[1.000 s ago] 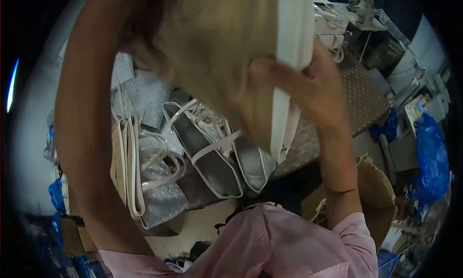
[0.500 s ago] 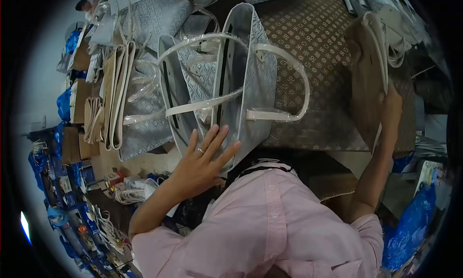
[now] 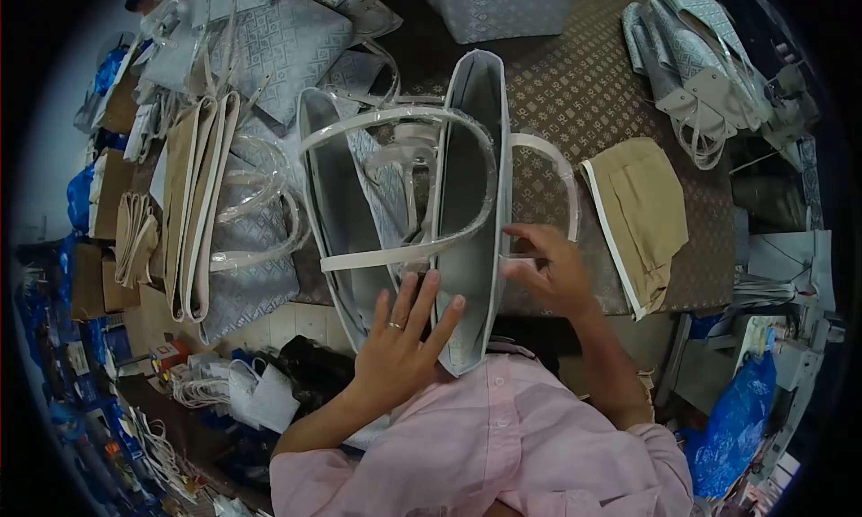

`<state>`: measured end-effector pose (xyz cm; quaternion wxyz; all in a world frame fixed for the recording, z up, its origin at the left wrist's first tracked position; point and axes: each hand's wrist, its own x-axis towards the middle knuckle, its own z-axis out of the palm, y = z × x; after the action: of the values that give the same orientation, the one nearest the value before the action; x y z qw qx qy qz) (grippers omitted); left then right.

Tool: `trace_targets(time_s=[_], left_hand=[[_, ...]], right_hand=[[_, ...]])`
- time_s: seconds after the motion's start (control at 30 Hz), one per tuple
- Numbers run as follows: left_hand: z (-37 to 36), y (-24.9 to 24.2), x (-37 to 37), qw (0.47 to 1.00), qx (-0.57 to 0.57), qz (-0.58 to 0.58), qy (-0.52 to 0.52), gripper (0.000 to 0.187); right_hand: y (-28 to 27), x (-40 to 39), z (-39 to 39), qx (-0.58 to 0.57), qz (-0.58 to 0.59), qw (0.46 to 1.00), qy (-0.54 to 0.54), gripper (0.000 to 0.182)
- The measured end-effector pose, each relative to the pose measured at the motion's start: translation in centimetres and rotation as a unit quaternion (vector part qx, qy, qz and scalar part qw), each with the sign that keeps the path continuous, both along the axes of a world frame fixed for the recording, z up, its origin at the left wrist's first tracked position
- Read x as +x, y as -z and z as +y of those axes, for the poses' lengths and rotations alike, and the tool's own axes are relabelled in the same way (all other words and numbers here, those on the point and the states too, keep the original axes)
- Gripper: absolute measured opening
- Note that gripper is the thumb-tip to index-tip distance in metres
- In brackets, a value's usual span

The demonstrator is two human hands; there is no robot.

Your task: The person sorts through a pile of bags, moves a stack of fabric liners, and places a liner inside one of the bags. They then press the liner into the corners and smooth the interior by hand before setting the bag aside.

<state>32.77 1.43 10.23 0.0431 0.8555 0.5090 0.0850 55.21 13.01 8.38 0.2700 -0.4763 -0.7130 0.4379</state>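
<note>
In front of me, silver-white patterned tote bags stand with their tops gaping, the nearer tote bag [image 3: 496,158] on the right and another tote bag [image 3: 314,158] beside it on the left. Their white handles [image 3: 404,116] are wrapped in clear plastic. My left hand [image 3: 400,351] lies with spread fingers against the near end of the totes. At the right tote's outer side, my right hand [image 3: 558,270] has thumb and forefinger apart, fingertips right at the bag's edge beside its handle. A folded tan lining piece [image 3: 642,216] with a white edge lies to the right.
Folded tan pieces with white edges [image 3: 193,207] stand at the left beside more silver bags [image 3: 269,55]. Another tote [image 3: 503,5] is at the back of the brown patterned table [image 3: 593,95]. Stacked bag parts [image 3: 696,68] lie back right. A blue plastic bag [image 3: 741,427] hangs at lower right.
My right hand has let go of the tan lining piece, now lying on the table, and moved left to the tote. My left hand stays spread at the totes. The view has shifted.
</note>
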Motion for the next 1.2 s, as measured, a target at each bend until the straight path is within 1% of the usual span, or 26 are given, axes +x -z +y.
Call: trace_targets(time_s=[0.03, 0.07, 0.13, 0.17, 0.2, 0.27, 0.3, 0.37, 0.4, 0.43, 0.47, 0.5, 0.57, 0.6, 0.7, 0.77, 0.8, 0.83, 0.87, 0.9, 0.93, 1.0, 1.03, 1.1, 1.13, 1.2], left_hand=[[0.0, 0.4, -0.6, 0.998, 0.026, 0.058, 0.001, 0.060], [-0.1, 0.4, -1.2, 0.998, 0.025, 0.053, 0.005, 0.060], [-0.6, 0.1, -2.2, 0.998, 0.003, 0.030, -0.064, 0.072], [-0.8, -0.6, -2.9, 0.996, -0.023, 0.012, -0.081, 0.084], [-1.0, -0.4, -3.5, 0.997, -0.022, 0.005, -0.071, 0.084], [-1.8, -0.1, -4.0, 0.980, -0.041, 0.086, -0.173, 0.090], [-1.9, -0.2, -3.8, 0.980, -0.038, 0.082, -0.177, 0.090], [-1.9, -1.0, -2.8, 0.943, -0.061, 0.135, -0.299, 0.089], [-1.6, -1.5, -1.5, 0.942, -0.060, 0.138, -0.301, 0.089], [-1.1, -2.0, 0.1, 0.941, -0.003, 0.114, -0.319, 0.084], [-0.6, -2.1, 2.1, 0.936, 0.049, 0.089, -0.337, 0.079], [-0.2, -2.1, 4.5, 0.935, 0.045, 0.088, -0.342, 0.079], [1.5, -2.2, 9.5, 0.970, 0.120, -0.098, -0.188, 0.065], [3.4, -2.5, 12.4, 0.964, 0.144, -0.179, -0.132, 0.052], [13.0, -2.1, 16.5, 0.898, 0.214, -0.347, -0.168, 0.047], [21.9, 0.3, 15.1, 0.819, 0.110, -0.481, -0.291, 0.047], [25.8, 1.7, 13.6, 0.824, 0.056, -0.486, -0.287, 0.045], [28.5, 3.2, 12.2, 0.829, 0.001, -0.486, -0.275, 0.045], [30.1, 4.6, 11.0, 0.806, -0.089, -0.532, -0.242, 0.045], [31.5, 6.3, 10.2, 0.775, -0.182, -0.569, -0.204, 0.045], [32.5, 8.2, 10.2, 0.736, -0.156, -0.633, -0.183, 0.041], [31.7, 8.0, 10.0, 0.779, -0.087, -0.569, -0.248, 0.045], [30.5, 6.2, 11.2, 0.790, -0.062, -0.537, -0.288, 0.051], [29.7, 5.5, 12.1, 0.826, 0.042, -0.487, -0.279, 0.052], [30.1, 6.2, 12.0, 0.829, 0.084, -0.486, -0.263, 0.054], [29.8, 6.4, 11.9, 0.824, 0.046, -0.479, -0.301, 0.056]], right_hand=[[-1.1, -0.8, 0.5, -0.171, -0.016, 0.985, -0.016, 0.036], [-1.9, -0.6, 1.2, -0.172, -0.020, 0.985, -0.011, 0.036], [-3.1, 1.1, 2.8, 0.001, 0.044, 0.999, -0.012, 0.019], [-3.7, 3.2, 4.1, -0.024, 0.106, 0.993, 0.047, 0.016], [-4.2, 5.7, 5.6, -0.044, 0.168, 0.979, 0.105, 0.015], [-4.9, 9.4, 8.0, -0.008, 0.242, 0.950, 0.199, 0.013], [-4.8, 10.0, 7.8, -0.022, 0.268, 0.936, 0.228, 0.014], [-2.6, 13.1, 8.0, -0.005, 0.091, 0.981, 0.170, 0.016], [-1.6, 14.3, 8.0, -0.032, 0.049, 0.988, 0.142, 0.018], [-0.8, 15.4, 8.0, -0.031, 0.050, 0.989, 0.138, 0.018], [0.0, 16.6, 8.1, -0.049, 0.108, 0.978, 0.172, 0.018], [0.3, 17.9, 8.0, -0.068, 0.163, 0.963, 0.205, 0.019], [-0.1, 19.3, 7.8, -0.054, 0.178, 0.966, 0.178, 0.020], [0.5, 19.8, 7.7, -0.056, 0.164, 0.973, 0.153, 0.020], [2.0, 20.9, 7.8, -0.072, 0.151, 0.982, 0.091, 0.020], [2.2, 21.5, 7.2, 0.010, 0.171, 0.976, 0.131, 0.020], [2.2, 22.2, 6.3, 0.008, 0.173, 0.977, 0.123, 0.020], [2.2, 22.9, 5.3, 0.066, 0.163, 0.969, 0.173, 0.021], [2.2, 23.5, 4.7, 0.131, 0.156, 0.952, 0.227, 0.021], [2.4, 24.2, 3.0, 0.087, 0.205, 0.942, 0.252, 0.022], [2.9, 25.0, 0.6, 0.040, 0.253, 0.926, 0.276, 0.024], [7.3, 26.7, -4.1, -0.010, 0.286, 0.924, 0.253, 0.032], [6.4, 25.3, -4.5, -0.008, 0.292, 0.921, 0.257, 0.032], [3.7, 22.3, -7.7, 0.011, 0.280, 0.935, 0.216, 0.042], [4.7, 22.1, -8.5, 0.031, 0.214, 0.947, 0.239, 0.052], [5.4, 20.6, -9.4, -0.091, 0.251, 0.861, 0.433, 0.049]])
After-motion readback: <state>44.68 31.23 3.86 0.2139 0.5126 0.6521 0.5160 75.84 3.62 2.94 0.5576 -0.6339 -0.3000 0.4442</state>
